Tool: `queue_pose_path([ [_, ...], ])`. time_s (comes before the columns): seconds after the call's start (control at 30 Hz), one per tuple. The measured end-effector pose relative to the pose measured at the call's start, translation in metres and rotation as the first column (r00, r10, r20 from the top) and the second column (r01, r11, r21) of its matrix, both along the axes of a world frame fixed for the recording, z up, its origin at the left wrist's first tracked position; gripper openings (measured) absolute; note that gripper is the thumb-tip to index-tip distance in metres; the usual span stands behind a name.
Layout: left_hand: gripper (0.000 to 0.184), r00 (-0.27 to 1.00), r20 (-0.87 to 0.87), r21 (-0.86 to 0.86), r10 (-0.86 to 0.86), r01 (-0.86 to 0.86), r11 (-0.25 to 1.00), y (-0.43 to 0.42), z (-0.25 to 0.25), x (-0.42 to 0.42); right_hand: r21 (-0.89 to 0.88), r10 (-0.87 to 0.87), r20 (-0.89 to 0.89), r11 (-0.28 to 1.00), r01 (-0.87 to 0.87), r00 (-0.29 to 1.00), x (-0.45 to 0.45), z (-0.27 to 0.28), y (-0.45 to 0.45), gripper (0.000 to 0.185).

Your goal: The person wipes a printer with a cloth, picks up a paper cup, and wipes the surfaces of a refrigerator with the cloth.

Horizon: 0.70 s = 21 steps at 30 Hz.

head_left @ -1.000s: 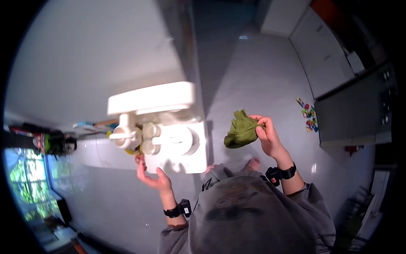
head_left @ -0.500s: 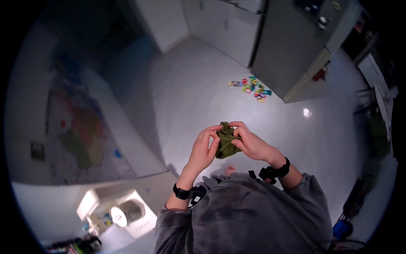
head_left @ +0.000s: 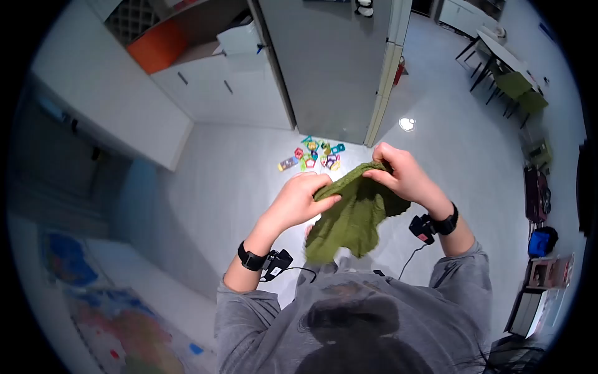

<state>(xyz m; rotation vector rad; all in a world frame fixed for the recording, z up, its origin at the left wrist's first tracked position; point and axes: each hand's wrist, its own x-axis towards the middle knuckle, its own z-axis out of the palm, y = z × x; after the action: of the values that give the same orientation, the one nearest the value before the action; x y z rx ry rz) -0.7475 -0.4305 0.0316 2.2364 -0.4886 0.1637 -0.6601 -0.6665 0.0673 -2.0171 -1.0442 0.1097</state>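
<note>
A green cloth bag (head_left: 349, 218) hangs in front of my body, its gathered upper edge pulled out between both hands. My left hand (head_left: 298, 201) pinches the left end of that edge between thumb and fingers. Higher up on the right, my right hand (head_left: 403, 174) is closed on the other end. The cloth drapes in loose folds below, and the inside of the bag is hidden. On the floor beyond it lies a pile of colourful plastic toy pieces (head_left: 314, 154), apart from my hands.
A tall grey cabinet or fridge (head_left: 336, 75) stands just behind the toy pieces. White cupboards (head_left: 218, 93) are to its left. Far right, a table (head_left: 504, 53) has green chairs (head_left: 514, 84). A drawn-on wall or board (head_left: 137, 330) is at lower left.
The green bag was bunched up small between my hands. Now it is spread open and hanging, and my hands have moved apart. My view has turned right.
</note>
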Motion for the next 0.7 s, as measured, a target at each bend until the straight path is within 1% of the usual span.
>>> queue_pose_path([
  [0.03,0.027,0.996,-0.022,0.138,-0.089,0.091,0.986,-0.002,-0.004,-0.019,0.033,-0.033,0.042,0.999,0.031,0.999,-0.028,-0.005,-0.008,0.028],
  [0.07,0.028,0.989,0.007,0.043,-0.146,0.145,0.988,0.005,-0.009,-0.006,-0.004,-0.034,0.049,0.999,0.034,0.998,-0.022,0.005,-0.004,0.029],
  [0.1,0.028,0.985,0.019,0.042,-0.169,0.168,0.985,0.01,-0.008,0.005,-0.047,-0.032,0.05,0.998,0.035,0.998,-0.015,0.016,-0.002,0.029],
  [0.13,0.027,0.988,-0.007,-0.002,-0.157,0.157,0.988,0.009,-0.011,0.006,-0.073,-0.086,0.088,0.993,0.093,0.992,-0.019,0.02,-0.004,0.031],
  [0.17,0.026,0.987,-0.059,-0.064,-0.152,0.149,0.987,0.019,-0.001,0.043,-0.083,-0.113,0.088,0.989,0.121,0.99,0.01,0.035,0.005,0.031],
  [0.2,0.023,0.984,-0.113,-0.094,-0.138,0.127,0.987,0.026,0.001,0.068,-0.085,-0.132,0.135,0.986,0.144,0.982,0.024,0.043,0.009,0.031],
  [0.23,0.018,0.973,-0.219,-0.105,-0.069,0.047,0.993,0.03,-0.001,0.085,-0.081,-0.149,0.175,0.983,0.165,0.973,0.026,0.045,0.011,0.032],
  [0.27,0.015,0.954,-0.297,-0.154,-0.032,-0.014,0.988,0.034,0.0,0.099,-0.079,-0.138,0.166,0.985,0.153,0.976,0.023,0.048,0.014,0.034],
  [0.3,0.014,0.927,-0.375,-0.199,-0.003,-0.077,0.977,0.041,0.005,0.125,-0.104,-0.066,0.219,0.99,0.091,0.973,0.035,0.044,0.021,0.032],
  [0.33,0.015,0.939,-0.341,-0.29,-0.043,-0.061,0.955,0.041,0.009,0.142,-0.109,0.024,0.118,0.994,-0.011,0.993,0.039,0.036,0.023,0.03],
  [0.37,0.025,0.908,-0.395,-0.451,-0.137,-0.061,0.891,0.042,0.017,0.156,-0.102,0.117,0.016,0.988,-0.114,0.993,0.043,0.026,0.027,0.029],
  [0.4,0.031,0.93,-0.331,-0.451,-0.161,-0.006,0.892,0.043,0.017,0.17,-0.094,0.168,-0.16,0.978,-0.184,0.973,0.047,0.017,0.029,0.026],
  [0.43,0.037,0.946,-0.269,-0.449,-0.18,0.042,0.892,0.044,0.014,0.183,-0.188,0.119,-0.218,0.969,-0.162,0.969,0.055,0.005,0.029,0.024],
  [0.47,0.045,0.966,-0.167,-0.397,-0.197,0.117,0.91,0.043,0.01,0.193,-0.1,0.064,-0.178,0.992,-0.082,0.982,0.072,-0.013,0.028,0.027],
  [0.5,0.048,0.906,-0.341,-0.45,-0.249,0.075,0.89,0.04,0.014,0.196,-0.008,0.006,-0.144,1.0,-0.007,0.99,0.088,-0.033,0.029,0.033],
  [0.53,0.049,0.912,-0.338,-0.384,-0.234,0.094,0.919,0.041,0.017,0.203,-0.009,0.011,-0.147,1.0,-0.012,0.989,0.103,-0.047,0.034,0.033],
  [0.57,0.051,0.917,-0.334,-0.315,-0.218,0.11,0.943,0.041,0.017,0.213,0.15,-0.054,-0.482,0.978,0.143,0.875,0.12,-0.06,0.041,0.045],
  [0.6,0.053,0.915,-0.298,-0.398,-0.271,0.139,0.907,0.042,0.0,0.228,0.237,-0.039,-0.759,0.913,0.332,0.65,0.139,-0.074,0.049,0.058],
  [0.63,0.054,0.87,-0.399,-0.447,-0.29,0.091,0.89,0.043,0.004,0.237,0.187,-0.007,-0.832,0.938,0.292,0.555,0.159,-0.089,0.059,0.073],
  [0.7,0.055,0.871,-0.379,-0.528,-0.314,0.076,0.846,0.045,0.001,0.255,0.378,0.231,-0.891,0.855,0.354,0.392,0.183,-0.104,0.089,0.075],
])
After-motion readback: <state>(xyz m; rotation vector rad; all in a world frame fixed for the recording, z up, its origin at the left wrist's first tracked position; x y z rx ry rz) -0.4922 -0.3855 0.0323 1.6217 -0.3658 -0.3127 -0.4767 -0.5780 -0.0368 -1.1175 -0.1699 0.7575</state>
